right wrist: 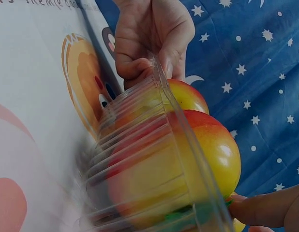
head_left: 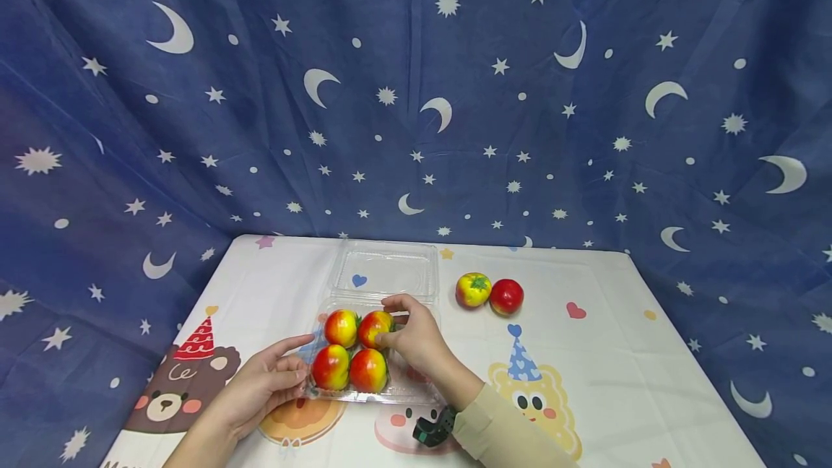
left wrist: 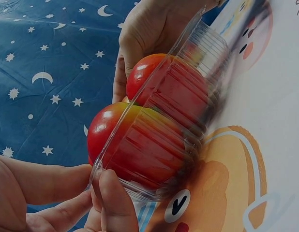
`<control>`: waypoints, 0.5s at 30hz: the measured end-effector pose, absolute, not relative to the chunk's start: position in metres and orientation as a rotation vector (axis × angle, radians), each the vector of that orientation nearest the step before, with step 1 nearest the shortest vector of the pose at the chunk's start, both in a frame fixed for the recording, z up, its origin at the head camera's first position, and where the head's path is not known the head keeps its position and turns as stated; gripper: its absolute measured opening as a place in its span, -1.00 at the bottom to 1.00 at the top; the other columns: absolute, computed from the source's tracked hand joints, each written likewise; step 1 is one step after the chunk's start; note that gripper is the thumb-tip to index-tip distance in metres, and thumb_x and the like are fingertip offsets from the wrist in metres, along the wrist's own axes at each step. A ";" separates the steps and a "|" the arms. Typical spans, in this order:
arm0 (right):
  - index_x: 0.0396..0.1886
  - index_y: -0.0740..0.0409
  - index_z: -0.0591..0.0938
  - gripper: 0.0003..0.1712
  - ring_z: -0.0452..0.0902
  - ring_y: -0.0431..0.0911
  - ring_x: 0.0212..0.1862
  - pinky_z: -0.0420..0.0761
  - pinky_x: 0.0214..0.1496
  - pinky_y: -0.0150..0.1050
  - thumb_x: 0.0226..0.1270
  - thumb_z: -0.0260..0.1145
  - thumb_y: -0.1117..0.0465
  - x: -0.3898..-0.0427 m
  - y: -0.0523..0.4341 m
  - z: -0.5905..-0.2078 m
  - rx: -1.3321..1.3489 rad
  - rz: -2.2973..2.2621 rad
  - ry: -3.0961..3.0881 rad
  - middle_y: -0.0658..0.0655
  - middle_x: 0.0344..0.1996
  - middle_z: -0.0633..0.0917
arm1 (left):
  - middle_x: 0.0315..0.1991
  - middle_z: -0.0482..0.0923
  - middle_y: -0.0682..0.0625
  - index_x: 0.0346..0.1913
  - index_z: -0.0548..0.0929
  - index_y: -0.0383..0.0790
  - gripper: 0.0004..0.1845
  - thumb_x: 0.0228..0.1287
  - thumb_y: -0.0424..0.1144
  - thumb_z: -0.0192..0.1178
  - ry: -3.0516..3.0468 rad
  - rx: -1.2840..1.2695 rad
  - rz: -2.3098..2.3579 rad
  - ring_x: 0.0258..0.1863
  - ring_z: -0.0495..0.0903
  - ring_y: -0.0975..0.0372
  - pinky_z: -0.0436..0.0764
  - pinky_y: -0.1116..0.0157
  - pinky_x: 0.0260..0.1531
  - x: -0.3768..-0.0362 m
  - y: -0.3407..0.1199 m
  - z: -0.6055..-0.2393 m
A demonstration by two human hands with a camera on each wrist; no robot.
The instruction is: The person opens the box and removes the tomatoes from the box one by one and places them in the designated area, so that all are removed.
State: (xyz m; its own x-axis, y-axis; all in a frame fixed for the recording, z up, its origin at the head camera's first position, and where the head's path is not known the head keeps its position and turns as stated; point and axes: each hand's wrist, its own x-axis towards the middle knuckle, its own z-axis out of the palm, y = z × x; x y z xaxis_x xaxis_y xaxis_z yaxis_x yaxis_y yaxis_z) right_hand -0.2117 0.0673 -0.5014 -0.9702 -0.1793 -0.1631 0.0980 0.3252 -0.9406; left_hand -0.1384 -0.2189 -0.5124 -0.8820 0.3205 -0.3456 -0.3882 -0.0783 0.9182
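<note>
A clear plastic clamshell tray (head_left: 416, 385) lies on the table with its lid (head_left: 383, 269) folded open behind it. Four red-and-yellow fruits fill its left part. My left hand (head_left: 304, 363) pinches the tray's left rim (left wrist: 94, 176) between thumb and fingers. My right hand (head_left: 383, 321) curls over the back-right fruit (head_left: 372, 331), thumb at its front and fingers behind it. The right wrist view shows one fingertip (right wrist: 253, 209) touching that fruit (right wrist: 215, 150) near its green calyx. Two more fruits, one yellowish (head_left: 473, 289) and one red (head_left: 506, 297), lie loose to the right.
The table carries a white cloth (head_left: 617, 352) printed with cartoon bears, party hats and hearts. A blue curtain with moons and stars (head_left: 416, 92) hangs behind and at both sides. A black wrist strap (head_left: 432, 428) sits on my right forearm.
</note>
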 end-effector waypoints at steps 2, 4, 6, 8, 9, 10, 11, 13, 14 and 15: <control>0.31 0.05 0.63 -0.30 0.64 0.07 0.23 0.74 0.31 0.06 0.16 0.61 0.41 -0.212 0.067 -0.502 -0.070 -1.698 2.356 0.11 0.24 0.65 | -0.24 0.63 0.09 0.73 0.02 -0.29 -0.12 0.53 -0.34 0.26 1.735 -0.072 2.007 -0.30 0.65 0.24 0.78 0.34 -0.08 -0.138 -0.219 -0.513; 0.31 0.04 0.63 -0.30 0.64 0.07 0.22 0.74 0.30 0.06 0.16 0.60 0.42 -0.211 0.066 -0.501 -0.067 -1.700 2.358 0.11 0.23 0.65 | -0.24 0.63 0.09 0.73 0.02 -0.30 -0.12 0.53 -0.34 0.26 1.736 -0.069 2.006 -0.30 0.65 0.24 0.78 0.33 -0.08 -0.139 -0.219 -0.513; 0.31 0.04 0.63 -0.31 0.64 0.06 0.22 0.75 0.30 0.05 0.16 0.60 0.42 -0.211 0.066 -0.501 -0.069 -1.701 2.363 0.11 0.23 0.66 | -0.24 0.63 0.09 0.72 0.03 -0.30 -0.12 0.53 -0.34 0.27 1.739 -0.082 2.000 -0.29 0.66 0.24 0.78 0.34 -0.08 -0.139 -0.219 -0.512; 0.31 0.03 0.63 -0.31 0.64 0.05 0.21 0.76 0.28 0.03 0.17 0.60 0.41 -0.210 0.066 -0.501 -0.068 -1.695 2.372 0.10 0.22 0.66 | -0.24 0.63 0.09 0.72 0.03 -0.29 -0.12 0.52 -0.34 0.27 1.742 -0.097 1.992 -0.29 0.66 0.24 0.78 0.34 -0.07 -0.138 -0.219 -0.511; 0.31 0.02 0.63 -0.31 0.64 0.04 0.20 0.76 0.27 0.02 0.17 0.60 0.40 -0.210 0.066 -0.501 -0.066 -1.691 2.376 0.09 0.22 0.66 | -0.24 0.63 0.10 0.72 0.04 -0.29 -0.12 0.52 -0.34 0.28 1.744 -0.107 1.988 -0.29 0.66 0.24 0.78 0.34 -0.06 -0.138 -0.218 -0.511; 0.31 0.02 0.64 -0.32 0.65 0.04 0.20 0.76 0.27 0.01 0.17 0.60 0.39 -0.210 0.066 -0.501 -0.065 -1.688 2.380 0.09 0.22 0.66 | -0.24 0.64 0.10 0.72 0.05 -0.27 -0.12 0.51 -0.33 0.29 1.745 -0.119 1.984 -0.29 0.66 0.24 0.78 0.34 -0.06 -0.138 -0.218 -0.510; 0.30 0.02 0.64 -0.32 0.65 0.04 0.20 0.77 0.26 0.01 0.18 0.61 0.37 -0.210 0.067 -0.500 -0.067 -1.686 2.384 0.09 0.22 0.67 | -0.24 0.64 0.10 0.72 0.05 -0.27 -0.12 0.51 -0.32 0.29 1.746 -0.122 1.983 -0.28 0.66 0.23 0.78 0.34 -0.06 -0.138 -0.218 -0.510; 0.30 0.01 0.64 -0.34 0.66 0.03 0.19 0.77 0.26 0.01 0.19 0.62 0.34 -0.210 0.067 -0.500 -0.065 -1.683 2.389 0.08 0.22 0.67 | -0.23 0.64 0.09 0.72 0.05 -0.28 -0.12 0.52 -0.31 0.29 1.746 -0.114 1.982 -0.28 0.66 0.23 0.78 0.33 -0.06 -0.138 -0.218 -0.509; 0.30 0.01 0.64 -0.34 0.66 0.03 0.20 0.77 0.26 0.02 0.19 0.62 0.33 -0.210 0.067 -0.500 -0.061 -1.685 2.387 0.08 0.21 0.67 | -0.23 0.64 0.09 0.72 0.04 -0.28 -0.12 0.52 -0.30 0.29 1.747 -0.110 1.983 -0.28 0.66 0.23 0.78 0.33 -0.06 -0.138 -0.218 -0.509; 0.30 0.01 0.64 -0.34 0.66 0.04 0.19 0.76 0.27 0.03 0.19 0.62 0.32 -0.210 0.067 -0.500 -0.064 -1.690 2.385 0.08 0.21 0.67 | -0.23 0.64 0.08 0.72 0.04 -0.29 -0.12 0.53 -0.30 0.29 1.747 -0.104 1.983 -0.28 0.66 0.23 0.78 0.33 -0.06 -0.138 -0.218 -0.510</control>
State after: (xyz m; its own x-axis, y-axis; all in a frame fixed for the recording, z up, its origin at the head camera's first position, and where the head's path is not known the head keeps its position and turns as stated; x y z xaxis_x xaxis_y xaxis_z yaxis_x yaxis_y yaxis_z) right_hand -0.2103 0.0672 -0.4996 -0.9753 -0.1606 -0.1514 0.0895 0.3389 -0.9365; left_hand -0.1384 -0.2180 -0.5096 -0.8760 0.3090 -0.3702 -0.4063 -0.0593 0.9118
